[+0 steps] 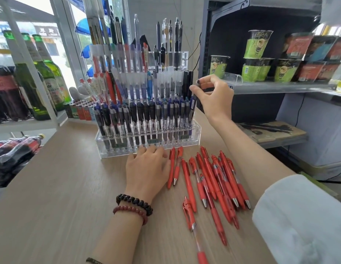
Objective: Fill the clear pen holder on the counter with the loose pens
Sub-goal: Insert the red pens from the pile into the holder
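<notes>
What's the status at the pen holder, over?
Left hand open, flat on counter. Right hand pinching a pen at clear pen holder's right end. Red pens lying loose on counter; nothing blocking.

Bare counter point(51, 206) left (red pens point(213, 183) right)

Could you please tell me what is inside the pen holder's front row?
Dark and blue pens stand upright along it. The right hand pinches the rightmost pen. The left hand hides part of the base.
</notes>
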